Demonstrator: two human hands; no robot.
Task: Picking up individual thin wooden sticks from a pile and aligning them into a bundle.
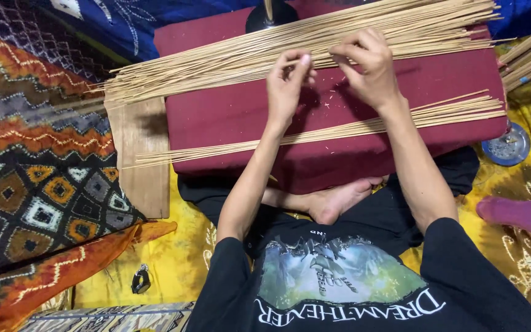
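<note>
Thin tan sticks (216,64) lie in a big pile along the far edge of a dark red cushion (228,114). The left hand (286,86) has its fingers (302,61) pinched almost shut at the pile's near side, but what they hold is too thin to tell. The right hand (370,64) has its fingers (345,50) curled and pinched on sticks in the same pile. A smaller bunch (339,130) lies along the near edge of the cushion. A wooden board (142,154) pokes out at the cushion's left edge. A patterned cloth (32,154) lies left of it.
</note>
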